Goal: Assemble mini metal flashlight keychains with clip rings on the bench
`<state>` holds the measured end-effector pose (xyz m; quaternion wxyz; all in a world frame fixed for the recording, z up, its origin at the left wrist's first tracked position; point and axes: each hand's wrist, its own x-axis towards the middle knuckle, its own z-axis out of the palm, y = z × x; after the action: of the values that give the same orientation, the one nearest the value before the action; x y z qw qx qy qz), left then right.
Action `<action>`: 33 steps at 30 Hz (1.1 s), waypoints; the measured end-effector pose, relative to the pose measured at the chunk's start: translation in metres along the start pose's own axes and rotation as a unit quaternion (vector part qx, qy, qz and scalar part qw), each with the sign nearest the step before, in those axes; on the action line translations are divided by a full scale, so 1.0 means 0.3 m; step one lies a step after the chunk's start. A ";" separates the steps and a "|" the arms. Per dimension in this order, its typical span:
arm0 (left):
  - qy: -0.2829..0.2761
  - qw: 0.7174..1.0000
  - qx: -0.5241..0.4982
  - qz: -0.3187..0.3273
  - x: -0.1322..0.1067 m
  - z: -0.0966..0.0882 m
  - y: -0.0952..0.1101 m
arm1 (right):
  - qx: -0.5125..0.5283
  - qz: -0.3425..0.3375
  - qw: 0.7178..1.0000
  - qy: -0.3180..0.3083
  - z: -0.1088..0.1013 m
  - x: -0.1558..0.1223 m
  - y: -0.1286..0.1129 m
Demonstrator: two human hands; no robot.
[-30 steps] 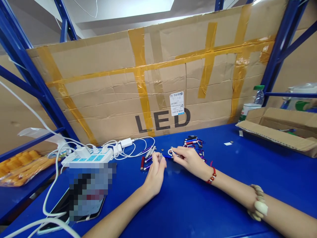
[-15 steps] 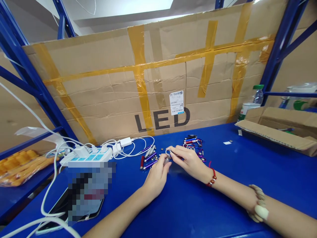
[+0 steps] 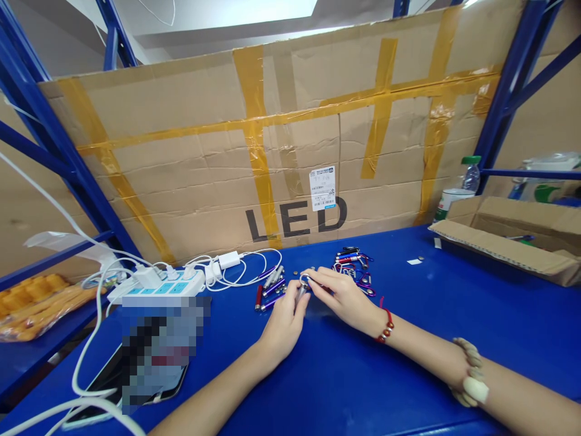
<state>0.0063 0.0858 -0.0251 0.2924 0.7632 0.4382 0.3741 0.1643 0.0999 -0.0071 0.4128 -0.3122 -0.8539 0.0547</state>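
Both hands meet over the blue table. My left hand pinches a small silver keychain flashlight by its body. My right hand pinches the same flashlight's end at its key ring. Several more little flashlights, silver, purple and red, lie just left of the hands. A second pile of keychain flashlights with clips lies right behind my right hand.
A white power strip with chargers and cables sits left, a phone in front of it. An open cardboard box and a bottle stand at right. A taped cardboard sheet marked LED walls the back.
My hands have come together: the left hand carried its silver flashlight right to the ring in my right hand, and both now hold it. The view shifted slightly.
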 end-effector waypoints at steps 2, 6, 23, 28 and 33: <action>0.006 1.000 -0.007 -0.001 0.001 0.001 0.001 | 0.003 0.004 1.000 -0.003 0.001 -0.001 -0.001; 0.013 1.000 -0.019 -0.007 0.002 -0.003 0.003 | 0.011 0.010 1.000 -0.009 0.000 -0.003 0.005; 0.036 0.999 0.024 0.023 0.007 -0.008 -0.004 | 0.123 0.093 0.984 -0.086 0.019 -0.008 0.030; 0.029 0.999 0.029 0.010 0.009 -0.002 -0.008 | 0.192 0.132 0.969 -0.086 0.014 -0.006 0.030; -0.012 1.000 0.016 -0.005 0.007 -0.002 -0.012 | 0.252 0.180 0.949 -0.069 0.002 0.007 0.034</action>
<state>0.0047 0.0894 -0.0268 0.2872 0.7703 0.4440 0.3565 0.1679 0.1094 -0.0099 0.4016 -0.3419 -0.7685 0.3623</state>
